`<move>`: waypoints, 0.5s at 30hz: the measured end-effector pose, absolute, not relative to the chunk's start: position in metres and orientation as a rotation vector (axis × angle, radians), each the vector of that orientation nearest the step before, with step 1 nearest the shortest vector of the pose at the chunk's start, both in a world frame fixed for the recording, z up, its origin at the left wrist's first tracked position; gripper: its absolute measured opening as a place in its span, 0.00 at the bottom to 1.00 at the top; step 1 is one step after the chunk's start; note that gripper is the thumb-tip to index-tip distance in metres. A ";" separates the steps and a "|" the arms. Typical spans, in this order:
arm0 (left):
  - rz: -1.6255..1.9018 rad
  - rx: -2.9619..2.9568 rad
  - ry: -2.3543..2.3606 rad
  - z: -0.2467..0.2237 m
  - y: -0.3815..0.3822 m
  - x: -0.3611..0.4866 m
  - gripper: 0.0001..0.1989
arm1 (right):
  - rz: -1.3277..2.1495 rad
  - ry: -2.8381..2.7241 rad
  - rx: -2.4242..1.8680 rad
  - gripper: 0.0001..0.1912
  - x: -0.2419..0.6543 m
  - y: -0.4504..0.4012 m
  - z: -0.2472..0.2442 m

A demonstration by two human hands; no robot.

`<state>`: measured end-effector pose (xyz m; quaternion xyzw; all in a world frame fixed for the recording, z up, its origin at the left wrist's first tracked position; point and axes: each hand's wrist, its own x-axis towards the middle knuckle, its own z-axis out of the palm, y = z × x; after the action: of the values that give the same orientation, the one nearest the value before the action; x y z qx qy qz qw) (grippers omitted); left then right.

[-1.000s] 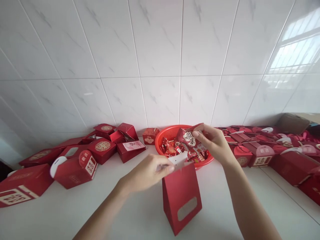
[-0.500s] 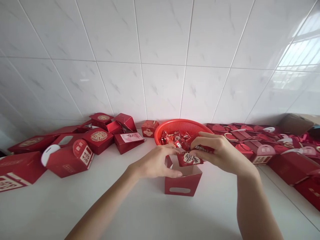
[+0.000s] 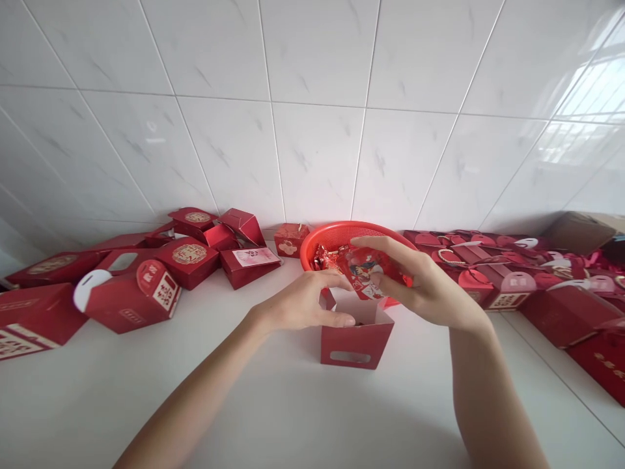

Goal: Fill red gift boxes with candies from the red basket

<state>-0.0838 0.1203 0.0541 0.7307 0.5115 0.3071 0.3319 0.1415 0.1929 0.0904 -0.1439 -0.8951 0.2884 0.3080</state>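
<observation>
The right hand (image 3: 430,283) grips a patterned red packet (image 3: 359,267) between thumb and curled fingers; it lies just beyond the thumb tip, above the far rim of the open red box (image 3: 375,342). The left hand (image 3: 305,303) clasps that box's left upper edge (thumb over the near rim). Behind stands a red basket (image 3: 351,225) with wrapped sweets (image 3: 329,257).
</observation>
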 end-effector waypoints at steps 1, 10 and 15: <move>0.803 1.916 1.326 0.055 0.121 -0.084 0.23 | 0.825 -2.386 -0.393 0.26 0.141 0.193 0.090; 0.802 1.908 1.321 0.053 0.123 -0.084 0.27 | 0.985 -2.709 -0.412 0.13 0.141 0.199 0.088; 0.814 1.903 1.301 0.053 0.124 -0.085 0.28 | 0.943 -2.782 -0.331 0.06 0.138 0.198 0.085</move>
<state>-0.0849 0.1242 0.0525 0.7315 0.5002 0.3129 0.3417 0.1378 0.1984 0.0846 -0.1115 -0.9371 0.3176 0.0928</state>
